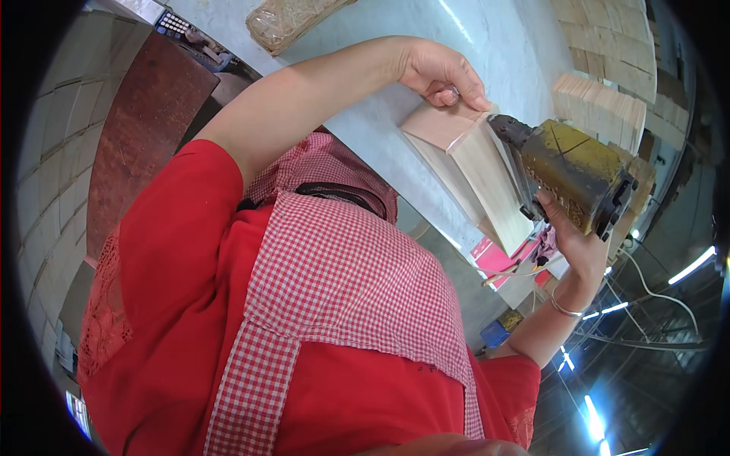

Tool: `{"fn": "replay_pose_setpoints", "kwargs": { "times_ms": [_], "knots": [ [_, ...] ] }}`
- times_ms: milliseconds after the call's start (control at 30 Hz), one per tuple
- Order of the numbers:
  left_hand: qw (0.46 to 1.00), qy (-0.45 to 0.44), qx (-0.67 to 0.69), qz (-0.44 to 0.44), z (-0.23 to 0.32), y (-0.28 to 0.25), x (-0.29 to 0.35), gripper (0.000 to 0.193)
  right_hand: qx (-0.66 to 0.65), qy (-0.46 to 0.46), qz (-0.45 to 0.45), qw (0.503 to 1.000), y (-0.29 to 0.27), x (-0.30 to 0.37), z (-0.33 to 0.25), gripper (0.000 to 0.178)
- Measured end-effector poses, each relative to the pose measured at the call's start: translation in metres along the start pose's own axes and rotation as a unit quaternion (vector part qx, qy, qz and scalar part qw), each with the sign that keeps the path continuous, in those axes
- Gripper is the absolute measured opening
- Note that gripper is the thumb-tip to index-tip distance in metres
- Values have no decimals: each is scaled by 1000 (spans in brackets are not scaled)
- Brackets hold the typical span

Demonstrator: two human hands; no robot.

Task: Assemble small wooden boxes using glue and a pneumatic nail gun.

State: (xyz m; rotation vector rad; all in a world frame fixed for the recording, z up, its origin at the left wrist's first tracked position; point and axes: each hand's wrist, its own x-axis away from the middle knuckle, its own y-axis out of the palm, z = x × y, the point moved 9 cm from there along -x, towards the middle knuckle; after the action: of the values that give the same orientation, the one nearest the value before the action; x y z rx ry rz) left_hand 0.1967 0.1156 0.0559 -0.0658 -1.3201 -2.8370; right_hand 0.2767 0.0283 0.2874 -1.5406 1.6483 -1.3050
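Note:
On the pale table sits a light wooden box (484,175), tilted in view, with its narrow end panel toward the upper left. My left hand (441,70) is closed at the box's top edge, its fingertips pressed on the corner. A boxy, worn yellow power tool (574,163) with a dark front knob and black fittings, like a belt sander, lies against the box's right side. My right hand (572,237) grips this tool from below; its thumb shows, while most of the other fingers are hidden behind it.
Stacks of thin wooden boards (601,110) stand at the upper right. A plastic-wrapped bundle (293,21) lies on the table (365,121) at the top. Near the box's lower end are a pink sheet (487,251) and a cloth. A calculator (173,24) is at upper left, beside a brown board (152,129).

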Motion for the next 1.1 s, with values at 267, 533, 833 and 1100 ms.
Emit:
{"fn": "replay_pose_setpoints", "kwargs": {
  "times_ms": [267, 533, 833, 1100],
  "knots": [
    [971, 133, -176, 88, 17, 10, 36, 47, 76, -3, -47, 996, 0, 1, 14, 32],
    [784, 310, -510, 170, 31, 39, 69, 88, 63, 41, -58, 995, -2, 1, 24, 35],
    [820, 281, -478, 142, 33, 40, 61, 92, 23, 66, -35, 997, -3, 2, 24, 47],
    [829, 276, -467, 132, 32, 39, 56, 94, -3, 108, 13, 994, -12, -2, 30, 51]
  ]
}}
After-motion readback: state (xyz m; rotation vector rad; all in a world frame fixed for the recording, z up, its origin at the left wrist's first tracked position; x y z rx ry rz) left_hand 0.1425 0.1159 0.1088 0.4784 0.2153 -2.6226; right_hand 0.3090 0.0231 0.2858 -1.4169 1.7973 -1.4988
